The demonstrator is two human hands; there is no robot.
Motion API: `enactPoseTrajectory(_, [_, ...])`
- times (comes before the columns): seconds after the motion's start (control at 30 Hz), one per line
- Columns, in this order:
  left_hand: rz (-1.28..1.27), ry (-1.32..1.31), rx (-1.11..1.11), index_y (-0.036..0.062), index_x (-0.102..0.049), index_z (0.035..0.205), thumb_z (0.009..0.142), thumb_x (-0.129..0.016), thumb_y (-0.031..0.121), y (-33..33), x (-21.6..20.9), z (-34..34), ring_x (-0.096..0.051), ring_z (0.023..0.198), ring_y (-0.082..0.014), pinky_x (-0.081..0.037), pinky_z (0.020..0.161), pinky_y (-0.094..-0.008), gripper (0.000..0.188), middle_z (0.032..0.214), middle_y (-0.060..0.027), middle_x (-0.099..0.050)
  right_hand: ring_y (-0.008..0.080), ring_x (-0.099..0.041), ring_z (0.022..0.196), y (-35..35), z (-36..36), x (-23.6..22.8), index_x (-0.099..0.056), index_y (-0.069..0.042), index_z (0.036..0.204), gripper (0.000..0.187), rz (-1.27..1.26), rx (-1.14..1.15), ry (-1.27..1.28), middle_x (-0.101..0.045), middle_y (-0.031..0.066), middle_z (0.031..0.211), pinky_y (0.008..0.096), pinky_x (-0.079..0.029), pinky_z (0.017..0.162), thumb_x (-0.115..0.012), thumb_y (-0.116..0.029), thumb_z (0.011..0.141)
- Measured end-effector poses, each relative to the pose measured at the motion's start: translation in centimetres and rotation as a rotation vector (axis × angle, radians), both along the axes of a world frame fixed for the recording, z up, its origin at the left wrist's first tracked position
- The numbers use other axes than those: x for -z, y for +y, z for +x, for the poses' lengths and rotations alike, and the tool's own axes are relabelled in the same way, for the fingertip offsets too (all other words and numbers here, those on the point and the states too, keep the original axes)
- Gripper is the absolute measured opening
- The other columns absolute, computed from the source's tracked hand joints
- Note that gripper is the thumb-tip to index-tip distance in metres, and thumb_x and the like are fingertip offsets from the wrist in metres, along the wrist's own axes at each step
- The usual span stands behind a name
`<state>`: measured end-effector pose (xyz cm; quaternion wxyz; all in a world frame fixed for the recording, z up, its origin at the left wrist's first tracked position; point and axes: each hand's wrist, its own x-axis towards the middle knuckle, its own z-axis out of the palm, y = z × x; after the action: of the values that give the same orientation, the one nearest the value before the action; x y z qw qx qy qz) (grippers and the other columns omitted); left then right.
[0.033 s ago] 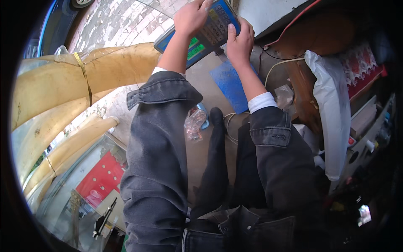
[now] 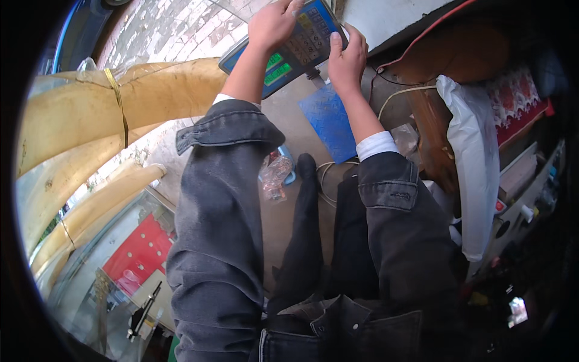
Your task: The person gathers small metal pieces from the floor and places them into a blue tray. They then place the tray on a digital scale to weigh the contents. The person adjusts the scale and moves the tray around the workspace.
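A weighing scale's display unit [image 2: 310,45], blue with a keypad and lit green readouts, tilts at the top of the view. Over its upper edge lies my left hand [image 2: 272,25], with fingers curled in; the picture's edge cuts off part of them. My right hand [image 2: 348,60] grips the unit's right end, its thumb on the near side and fingers around the far side. Below the display is a short post, then the scale's blue patterned platform [image 2: 325,120], partly hidden by my right forearm.
Large yellowish rolls of sheeting [image 2: 163,90] bulge in from the left. A crumpled clear plastic bag [image 2: 277,172] lies beside my foot. On the right are a white plastic bag [image 2: 473,163], a wooden piece [image 2: 434,130] and a red cable [image 2: 416,37]. A glass-topped case [image 2: 145,247] stands lower left.
The view has shifted very slightly. Both hands stay at the display unit, with the right thumb a little changed in place.
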<state>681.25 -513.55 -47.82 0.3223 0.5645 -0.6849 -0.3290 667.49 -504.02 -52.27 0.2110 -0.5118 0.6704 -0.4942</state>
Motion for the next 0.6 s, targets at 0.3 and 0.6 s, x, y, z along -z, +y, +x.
enactPoseTrajectory(0.3, [-0.054, 0.125, -0.462, -0.0013, -0.050, 0.132, 0.099, -0.048, 0.024, 14.2, 0.2, 11.9, -0.051, 0.124, -0.0248, -0.038, 0.103, -0.0335, 0.042, 0.132, -0.0172, -0.055, 0.0197, -0.058, 0.105, -2.4, -2.5, 2.2, -0.057, 0.002, 0.121, 0.042, 0.164, -0.166, -0.276, -0.064, 0.0129, 0.112, 0.0311, -0.044, 0.092, -0.051, -0.033, 0.098])
enactPoseTrajectory(0.6, [0.594, 0.062, -0.563, -0.0002, -0.063, 0.113, 0.094, -0.056, 0.024, 37.4, 9.8, 7.9, -0.063, 0.103, -0.0264, -0.047, 0.090, -0.0339, 0.032, 0.109, -0.0179, -0.066, 0.0172, -0.052, 0.111, -3.8, -3.6, 1.4, -0.052, 0.003, 0.126, 0.049, 0.345, -0.271, -0.456, -0.059, 0.0100, 0.121, 0.0296, -0.037, 0.099, -0.042, -0.038, 0.102])
